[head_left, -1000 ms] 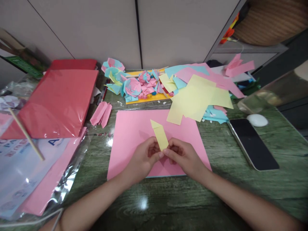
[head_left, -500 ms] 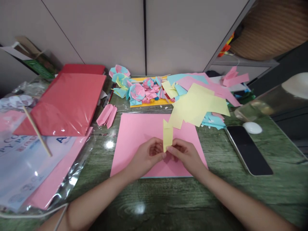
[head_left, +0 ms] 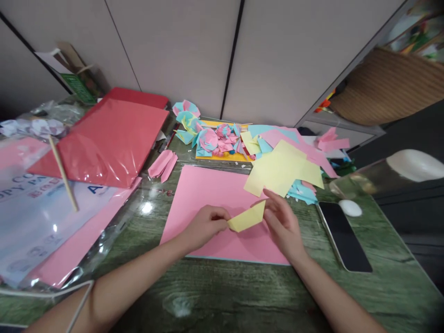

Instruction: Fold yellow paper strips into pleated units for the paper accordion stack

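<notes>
Left hand [head_left: 205, 225] is curling its fingers together and pinching the left tip of a folded yellow paper piece [head_left: 247, 218], thumb and forefinger pressed shut on it. Right hand [head_left: 282, 223] is lying with its back upward and its fingers stretched out, fingertips [head_left: 266, 198] touching the right end of the same piece; whether the thumb is clamping from beneath, cannot tell. The yellow piece is hanging between the two hands, tilting up toward the right, just above a large pink sheet [head_left: 208, 194]. The pink sheet is lying flat on the green wood-grain table [head_left: 243, 296], directly before the person. Just beyond the right hand, a loose heap of yellow sheets [head_left: 282, 170] is overlapping the pink sheet's far right corner, with blue scraps [head_left: 303, 190] poking out from under it. Further right, a dark phone [head_left: 344, 237] is lying face up on the table, and a small white oval object [head_left: 350, 208] is sitting near its top end. At the far edge, a pile of folded pink and blue paper shapes [head_left: 210, 138] is resting against the wall. Left of the pink sheet, a few folded pink strips [head_left: 163, 164] are lying together. Beyond those, a red paper pack [head_left: 111, 136] in shiny wrap is lying over a clear plastic pack [head_left: 31, 222], and a thin wooden stick [head_left: 63, 173] is lying across both.
</notes>
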`<act>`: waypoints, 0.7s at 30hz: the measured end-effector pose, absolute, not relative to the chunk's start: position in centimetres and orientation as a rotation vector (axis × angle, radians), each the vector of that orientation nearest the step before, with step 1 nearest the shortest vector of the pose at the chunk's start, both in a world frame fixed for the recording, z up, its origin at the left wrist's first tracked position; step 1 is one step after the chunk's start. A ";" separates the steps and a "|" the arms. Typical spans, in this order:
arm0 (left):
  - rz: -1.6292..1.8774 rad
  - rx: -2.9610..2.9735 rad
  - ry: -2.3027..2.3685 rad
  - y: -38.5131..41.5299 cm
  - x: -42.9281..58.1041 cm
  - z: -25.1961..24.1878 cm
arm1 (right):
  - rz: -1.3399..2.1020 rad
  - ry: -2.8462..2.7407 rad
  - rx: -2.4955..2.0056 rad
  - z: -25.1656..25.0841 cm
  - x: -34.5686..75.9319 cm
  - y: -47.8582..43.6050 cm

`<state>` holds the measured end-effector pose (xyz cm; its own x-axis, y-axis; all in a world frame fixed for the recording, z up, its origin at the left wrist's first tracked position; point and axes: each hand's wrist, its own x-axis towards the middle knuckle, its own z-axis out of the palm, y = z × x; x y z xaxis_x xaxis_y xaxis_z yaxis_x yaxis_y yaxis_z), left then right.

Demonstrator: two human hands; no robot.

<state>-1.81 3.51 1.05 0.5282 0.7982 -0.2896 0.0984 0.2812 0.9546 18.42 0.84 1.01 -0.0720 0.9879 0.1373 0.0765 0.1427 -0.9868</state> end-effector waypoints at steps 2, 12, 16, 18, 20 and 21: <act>0.569 1.219 0.920 3.5 -1.9 0.9 | 0.990 -1.453 -1.130 1.3 18.4 0.6; 0.549 1.233 0.906 3.5 -2.1 0.7 | 0.840 -1.572 -1.208 1.1 18.3 0.5; 0.550 1.239 0.889 3.7 -2.1 0.7 | 0.844 -1.574 -1.223 1.1 18.2 0.6; 0.563 1.237 0.876 3.8 -2.1 0.8 | 0.847 -1.582 -1.222 1.1 18.2 0.7; 0.599 1.229 0.866 3.7 -2.1 1.0 | 0.835 -1.580 -1.222 1.2 18.3 0.9; 0.629 1.226 0.863 3.6 -2.1 1.2 | 0.818 -1.569 -1.227 1.3 18.3 1.0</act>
